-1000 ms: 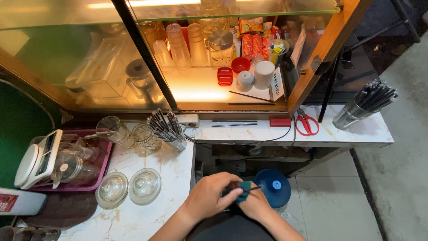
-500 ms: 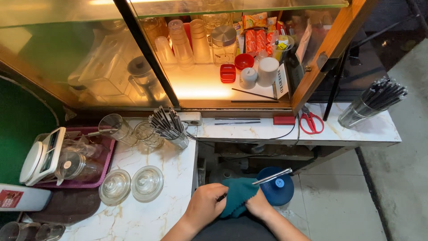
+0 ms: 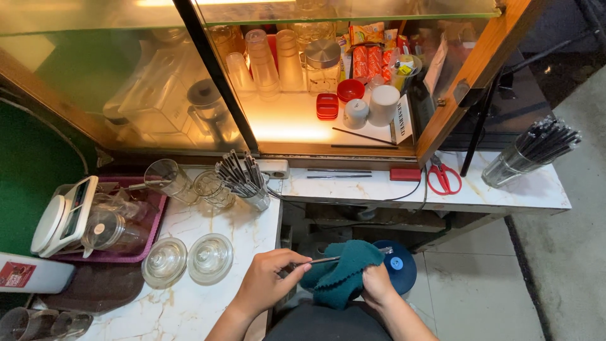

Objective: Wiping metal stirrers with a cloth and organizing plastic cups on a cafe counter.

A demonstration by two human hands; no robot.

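My left hand pinches one end of a thin metal straw held level over the gap beside the counter. My right hand grips a dark teal cloth that is wrapped around the straw's other half. Only a short tip of the straw shows past the cloth on the right. A metal cup full of similar straws stands on the marble counter above my left hand.
Two glass lids lie on the counter by my left wrist. A purple tray with a scale and glass jars sits at the left. A blue bottle cap, red scissors and another straw holder are to the right.
Both hands have shifted lower and the view has dropped a little. The cloth now covers more of the straw, with less metal showing on the right.
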